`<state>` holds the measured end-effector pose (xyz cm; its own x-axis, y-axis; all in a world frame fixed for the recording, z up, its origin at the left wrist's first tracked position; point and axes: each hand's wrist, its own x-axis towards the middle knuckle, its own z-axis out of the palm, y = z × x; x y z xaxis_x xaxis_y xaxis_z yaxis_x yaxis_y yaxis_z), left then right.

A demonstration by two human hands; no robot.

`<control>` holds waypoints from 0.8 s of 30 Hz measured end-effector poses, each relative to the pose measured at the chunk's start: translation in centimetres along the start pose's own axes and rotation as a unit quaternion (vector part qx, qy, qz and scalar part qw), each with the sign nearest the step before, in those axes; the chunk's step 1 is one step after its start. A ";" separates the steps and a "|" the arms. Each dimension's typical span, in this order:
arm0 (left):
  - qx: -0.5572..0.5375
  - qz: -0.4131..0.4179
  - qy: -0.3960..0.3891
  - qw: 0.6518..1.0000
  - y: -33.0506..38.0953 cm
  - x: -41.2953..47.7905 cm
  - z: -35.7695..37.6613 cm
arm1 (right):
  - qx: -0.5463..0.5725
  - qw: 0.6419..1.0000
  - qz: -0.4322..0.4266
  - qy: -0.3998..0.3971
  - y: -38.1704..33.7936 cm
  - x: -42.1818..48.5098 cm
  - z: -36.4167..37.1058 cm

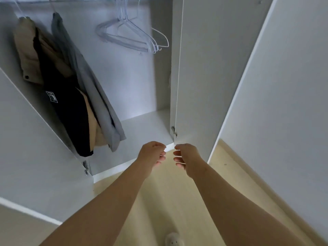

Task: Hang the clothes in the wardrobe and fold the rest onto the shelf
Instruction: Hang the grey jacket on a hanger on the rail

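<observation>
**Empty hands before the wardrobe (134, 89)**

Left hand (153, 154) and right hand (186, 158) hover close together, fingers loosely curled, holding nothing. Beyond, the tan-and-black jacket (58, 89) and grey garment (92, 96) hang at the left, likely keeping the spare hangers (132, 37) free.

Home bedroom, open wardrobe (134, 96), hangers (131, 38)

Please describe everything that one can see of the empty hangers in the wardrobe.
The empty hangers are a bunch of thin, pale, wire-like hangers, pressed close together, with one a little apart on the right. Their hooks go up towards the top edge of the picture. They hang in the right part of the open wardrobe, carry no garment, and stay apart from the hung clothes on the left.
</observation>
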<state>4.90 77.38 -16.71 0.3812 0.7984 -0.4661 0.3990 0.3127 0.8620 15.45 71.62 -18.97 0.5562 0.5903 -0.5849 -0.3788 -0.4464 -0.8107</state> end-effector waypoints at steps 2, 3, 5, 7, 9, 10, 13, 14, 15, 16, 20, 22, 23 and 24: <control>0.019 -0.012 -0.026 0.999 -2.5 -2.5 0.9 | 0.014 1.000 0.012 0.020 3.5 -2.4 -1.1; 0.035 -0.018 -0.045 0.998 -3.9 -4.0 1.4 | 0.026 0.999 0.026 0.035 5.5 -3.9 -1.9; 0.060 -0.027 -0.085 0.994 -6.4 -6.9 2.7 | 0.045 0.996 0.058 0.056 9.4 -6.9 -3.5; 0.071 -0.033 -0.118 0.990 -8.7 -9.6 4.2 | 0.064 0.992 0.078 0.078 12.8 -9.7 -5.5; 0.101 -0.031 -0.148 0.983 -10.7 -12.5 6.2 | 0.095 0.984 0.092 0.118 16.3 -12.7 -7.9; 0.113 -0.026 -0.165 0.980 -11.7 -13.9 7.2 | 0.108 0.980 0.096 0.136 17.8 -14.2 -9.0; 0.145 -0.015 -0.210 0.967 -14.6 -18.2 10.4 | 0.145 0.966 0.113 0.179 22.0 -18.7 -12.7; 0.159 -0.013 -0.228 0.960 -15.6 -20.1 11.9 | 0.161 0.960 0.116 0.198 23.6 -20.6 -14.3; 0.168 -0.013 -0.240 0.956 -16.3 -21.5 13.0 | 0.173 0.955 0.117 0.213 24.8 -22.0 -15.5; 0.177 -0.013 -0.255 0.951 -17.3 -23.2 14.3 | 0.184 0.949 0.116 0.228 26.1 -23.6 -16.9; 0.213 -0.010 -0.308 0.927 -21.9 -31.6 19.9 | 0.237 0.919 0.116 0.293 32.6 -31.2 -23.2; 0.226 -0.006 -0.334 0.915 -24.6 -36.6 22.6 | 0.259 0.902 0.122 0.322 36.6 -35.5 -26.2; 0.233 -0.003 -0.348 0.908 -25.8 -38.9 23.8 | 0.271 0.893 0.126 0.335 38.5 -37.4 -27.5; 0.240 -0.001 -0.364 0.900 -27.4 -41.9 25.4 | 0.286 0.882 0.130 0.352 40.8 -40.1 -29.2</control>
<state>-0.84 22.29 -25.90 0.7556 0.1951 -0.6253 0.6480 -0.0830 0.7571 -0.71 10.09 -27.81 0.6410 -0.1347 -0.7556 -0.7600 0.0262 -0.6494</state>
